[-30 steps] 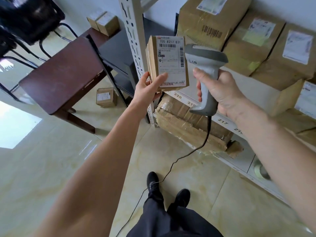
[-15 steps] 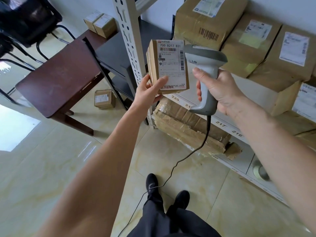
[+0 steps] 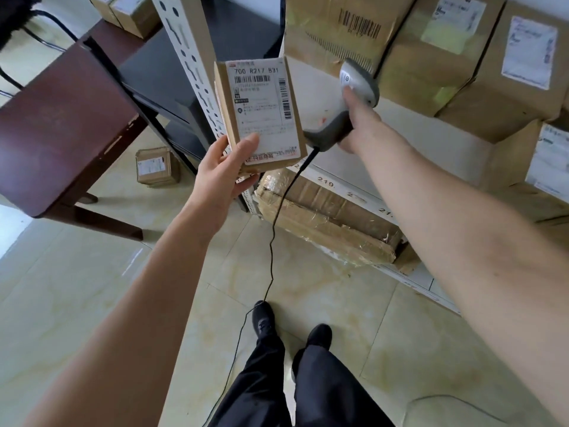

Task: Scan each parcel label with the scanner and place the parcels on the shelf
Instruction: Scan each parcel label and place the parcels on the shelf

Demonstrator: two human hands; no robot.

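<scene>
Cardboard parcel (image 3: 261, 115): held upright in mid-air in front of the shelf post, white label facing the camera, top line reading 700 R217 B31.
Left grip (image 3: 226, 171): left hand clasps the parcel's lower edge, thumb pressed on the label's lower part, fingers curled behind the box.
Right grip (image 3: 354, 118): right hand is wrapped tight round the scanner handle, to the right of the parcel.
Scanner (image 3: 349, 100): grey, tilted, head near the boxes on the shelf; its black cable (image 3: 272, 241) drops to the floor by the shoes.
Shelf (image 3: 400, 143): white, on the right, carrying several labelled boxes; a taped parcel (image 3: 326, 217) lies below it.
Tabletop (image 3: 61, 124): dark brown, far left, small boxes on its far end.
Floor: a small box (image 3: 155, 166) sits beside the table leg.
</scene>
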